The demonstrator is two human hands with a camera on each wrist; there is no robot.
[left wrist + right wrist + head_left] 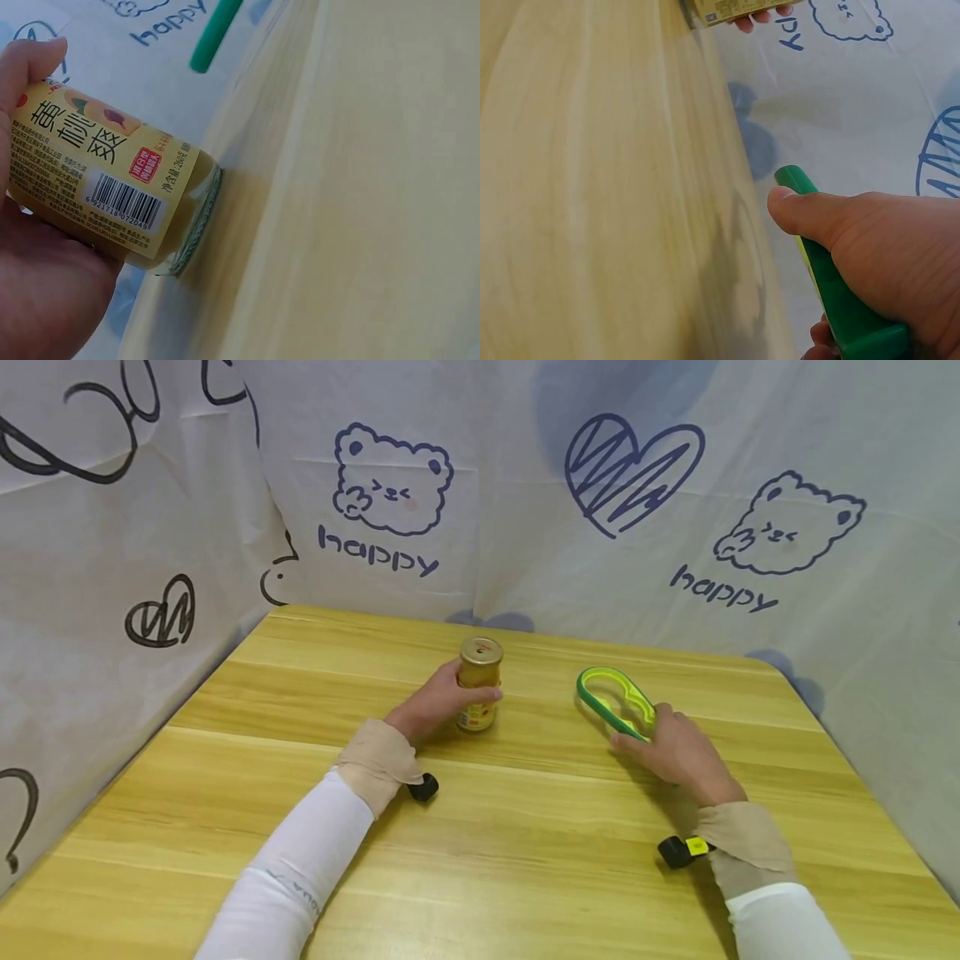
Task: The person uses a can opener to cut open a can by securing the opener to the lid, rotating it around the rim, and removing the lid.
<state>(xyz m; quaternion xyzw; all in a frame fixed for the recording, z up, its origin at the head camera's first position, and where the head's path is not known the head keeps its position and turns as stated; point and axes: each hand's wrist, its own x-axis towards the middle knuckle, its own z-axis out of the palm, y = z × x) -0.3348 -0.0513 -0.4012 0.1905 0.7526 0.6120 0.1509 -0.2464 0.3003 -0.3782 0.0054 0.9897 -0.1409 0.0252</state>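
Observation:
My left hand (433, 700) grips a small glass jar (482, 674) with a gold lid, thumb across its front. The jar stands upright, its base near the tabletop. In the left wrist view its yellow label (112, 161) shows a peach picture and a barcode. To the right, my right hand (684, 755) holds a green jar opener (604, 711) by its handle end. The opener's loop has a bright yellow-green notched inner edge and points toward the back left, apart from the jar. Thumb and green handle (844, 300) show in the right wrist view, the other fingers mostly hidden.
Both hands work over a wooden table (480, 860) with rounded back corners. A white cloth (517, 527) with printed bears and hearts hangs behind it and along the sides. Black wrist cameras (424, 787) are strapped on both wrists.

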